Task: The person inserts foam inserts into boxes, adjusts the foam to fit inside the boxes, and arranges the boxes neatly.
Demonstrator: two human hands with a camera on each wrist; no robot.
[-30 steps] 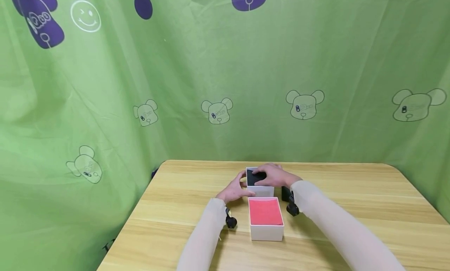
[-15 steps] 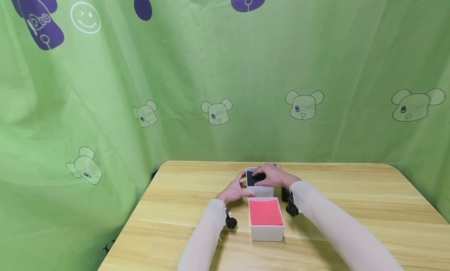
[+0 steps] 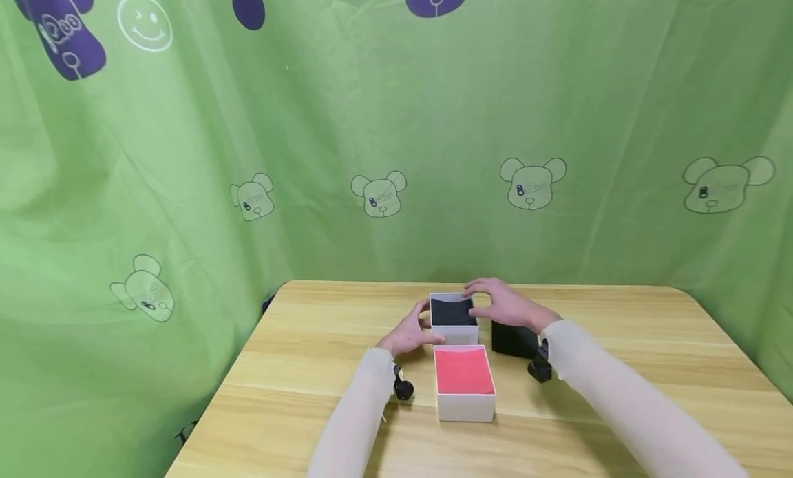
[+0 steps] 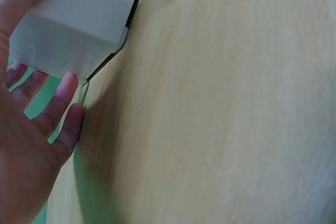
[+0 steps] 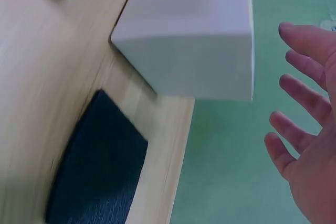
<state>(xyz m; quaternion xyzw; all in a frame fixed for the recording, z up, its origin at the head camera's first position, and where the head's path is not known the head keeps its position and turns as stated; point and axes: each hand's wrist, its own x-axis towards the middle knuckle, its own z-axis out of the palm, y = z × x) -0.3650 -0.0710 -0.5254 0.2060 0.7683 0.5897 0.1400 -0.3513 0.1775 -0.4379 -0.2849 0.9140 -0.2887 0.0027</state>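
At the back of the table a white open-topped box (image 3: 458, 335) holds a dark cloth-like sheet (image 3: 452, 313) lying flat near its rim. My left hand (image 3: 405, 332) grips this box from the left, thumb on the front face and fingers spread along the left side, as the left wrist view also shows. Above the box's right edge is my right hand (image 3: 504, 306), lifted off, its fingers loosely spread with nothing in them. The right wrist view has a gap between those fingers and the box wall (image 5: 184, 61). Below that forearm lies a flat black piece (image 3: 513, 339).
Directly in front of the rear box stands a second white box (image 3: 466, 408) filled with a red sheet (image 3: 464, 371). Both rest on a wood-grain table (image 3: 297, 381). A green curtain (image 3: 446, 230) with printed bear heads hangs behind the table's far edge.
My right hand has come up out of the rear box and moved right, uncovering the dark sheet and more of the black piece on the table. The left hand keeps its grip.
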